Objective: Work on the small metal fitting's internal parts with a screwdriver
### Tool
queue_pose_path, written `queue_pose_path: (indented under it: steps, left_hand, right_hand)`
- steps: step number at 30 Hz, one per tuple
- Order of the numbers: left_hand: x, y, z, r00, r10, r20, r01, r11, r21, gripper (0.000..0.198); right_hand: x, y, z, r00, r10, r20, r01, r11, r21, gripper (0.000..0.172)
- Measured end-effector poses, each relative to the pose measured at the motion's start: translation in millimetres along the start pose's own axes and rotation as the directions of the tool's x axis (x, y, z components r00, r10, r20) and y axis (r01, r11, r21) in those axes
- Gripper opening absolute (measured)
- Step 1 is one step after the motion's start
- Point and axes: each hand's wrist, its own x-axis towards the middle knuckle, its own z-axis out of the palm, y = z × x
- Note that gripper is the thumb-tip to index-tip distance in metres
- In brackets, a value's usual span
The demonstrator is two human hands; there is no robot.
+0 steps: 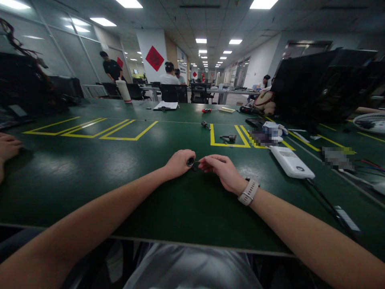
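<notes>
My left hand (179, 163) is closed around a dark cylindrical metal part (190, 161), its round open end turned toward my right hand. Close beside it, my right hand (218, 167) pinches a thin, small tool (223, 161), whose narrow tip points at the part's open end. Whether the tip touches the part cannot be made out. A small dark piece (194, 169) shows just below the part. Farther back on the green table (168, 200) lie a dark metal fitting (205, 125) and a second one (231, 137) inside a yellow taped outline.
A white device (291, 162) with a black cable lies at right. Behind are a red-handled screwdriver (207, 110), a clipboard with paper (166, 105) and a white cup (123, 91). Another person's hand (9, 146) rests at the left edge. Black equipment (315, 88) stands back right.
</notes>
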Motion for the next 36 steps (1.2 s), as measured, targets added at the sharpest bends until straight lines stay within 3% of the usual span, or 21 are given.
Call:
queue_pose_path:
  steps: [4,10,22,36]
  left_hand:
    - [-0.2,0.4,0.1,0.999,0.024,0.023,-0.024,1.0,0.003,0.005]
    - [0.5,0.4,-0.5,0.999,0.034,0.028,-0.034,0.999,-0.005,0.006]
    - [0.3,2.6,-0.4,0.998,0.042,0.046,-0.045,0.996,0.071,0.006]
    - [-0.3,7.0,-4.2,0.996,0.033,0.083,-0.043,0.993,0.113,0.006]
  right_hand:
    - [4.1,1.7,-4.9,0.996,0.093,0.016,-0.094,0.988,0.125,0.017]
    - [12.4,7.0,-12.5,0.991,0.13,0.032,-0.134,0.977,0.166,0.017]
    - [8.5,3.3,-7.4,0.997,0.066,0.026,-0.069,0.992,0.107,0.019]
    - [13.4,1.4,-17.3,0.995,0.086,0.049,-0.089,0.994,0.064,0.02]
